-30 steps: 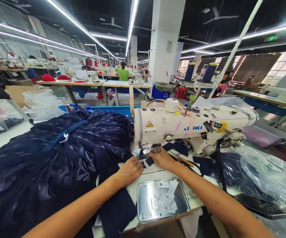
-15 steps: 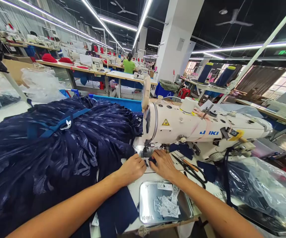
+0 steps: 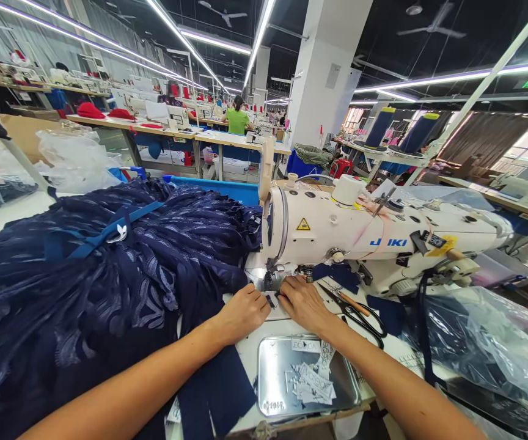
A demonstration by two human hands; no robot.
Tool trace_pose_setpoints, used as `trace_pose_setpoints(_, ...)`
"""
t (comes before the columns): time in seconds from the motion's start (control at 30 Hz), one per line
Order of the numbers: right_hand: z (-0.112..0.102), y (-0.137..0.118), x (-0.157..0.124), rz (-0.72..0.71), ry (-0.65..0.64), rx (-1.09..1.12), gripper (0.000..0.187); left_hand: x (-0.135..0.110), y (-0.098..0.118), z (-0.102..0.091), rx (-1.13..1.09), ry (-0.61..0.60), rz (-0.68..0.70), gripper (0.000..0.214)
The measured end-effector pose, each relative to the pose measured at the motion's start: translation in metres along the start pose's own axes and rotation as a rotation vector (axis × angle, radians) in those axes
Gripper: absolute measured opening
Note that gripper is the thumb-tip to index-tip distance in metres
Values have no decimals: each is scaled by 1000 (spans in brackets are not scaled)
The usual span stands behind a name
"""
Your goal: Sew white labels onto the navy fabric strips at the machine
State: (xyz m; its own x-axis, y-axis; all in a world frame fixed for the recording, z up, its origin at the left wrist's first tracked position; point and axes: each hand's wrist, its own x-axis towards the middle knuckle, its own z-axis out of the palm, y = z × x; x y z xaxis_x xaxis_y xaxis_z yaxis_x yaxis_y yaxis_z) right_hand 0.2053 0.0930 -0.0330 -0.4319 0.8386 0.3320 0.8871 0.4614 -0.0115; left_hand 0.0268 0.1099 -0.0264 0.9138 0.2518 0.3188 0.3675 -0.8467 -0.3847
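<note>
My left hand (image 3: 244,313) rests with curled fingers on navy fabric (image 3: 108,275) just in front of the presser foot (image 3: 269,282) of a white Juki sewing machine (image 3: 374,241). My right hand (image 3: 304,302) lies right beside it, fingers pressed down on a small navy fabric piece (image 3: 277,298) at the needle. The two hands almost touch at the fingertips. A big heap of navy lace fabric fills the table to the left.
A metal tray (image 3: 307,376) with small white labels sits before me. Black scissors (image 3: 358,311) lie right of my right hand. Clear plastic bags (image 3: 488,342) lie at the right. Other sewing tables and a person in green (image 3: 238,120) are far back.
The view shifted right over the last second and stayed nearly still since. My right hand slid slightly left toward the needle; my left hand stays on the fabric.
</note>
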Motion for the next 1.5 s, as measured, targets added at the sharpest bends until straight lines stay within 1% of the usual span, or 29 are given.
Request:
trace_pose_setpoints(0.1,-7,3,-4,-99,-24,16,8,0,0,2,5,-10,-11,12)
trace_pose_setpoints(0.2,-14,9,-7,-229,-68,1,19,0,0,2,3,-12,-9,13)
trace_pose_setpoints(0.27,-15,15,-7,-292,-79,-41,24,0,-1,1,2,-4,-7,13)
trace_pose_setpoints(0.33,-13,20,-5,-316,-61,-73,24,0,-1,0,2,2,-12,12)
trace_pose_setpoints(0.4,-10,25,-4,-308,-8,-45,24,-1,-1,0,1,2,-15,11)
trace_pose_setpoints(0.47,-8,27,-4,-255,73,44,25,-2,-1,0,-2,1,-11,11)
trace_pose_setpoints(0.53,-9,27,-7,-165,156,169,25,-3,-1,0,-2,6,-5,11)
trace_pose_setpoints(0.6,-12,24,-11,-69,193,283,23,-3,-2,0,1,21,-1,12)
trace_pose_setpoints(0.7,-20,18,-18,27,185,425,21,-3,-2,2,-3,55,-4,16)
trace_pose_setpoints(0.87,-27,11,-24,131,192,657,18,-2,-2,1,-21,73,-10,18)
trace_pose_setpoints(0.97,-29,10,-25,194,170,759,17,-2,-3,0,-25,63,-8,16)
trace_pose_setpoints(1.1,-30,9,-26,314,133,873,16,-2,-3,-1,-12,47,-13,15)
trace_pose_setpoints(1.2,-28,9,-29,380,132,984,18,-2,-3,-2,-19,47,-16,17)
trace_pose_setpoints(1.4,-27,10,-39,421,201,1068,15,-3,-4,-2,-30,67,-17,21)
trace_pose_setpoints(1.5,-29,8,-45,451,291,1083,14,-3,-5,0,-33,88,-12,22)
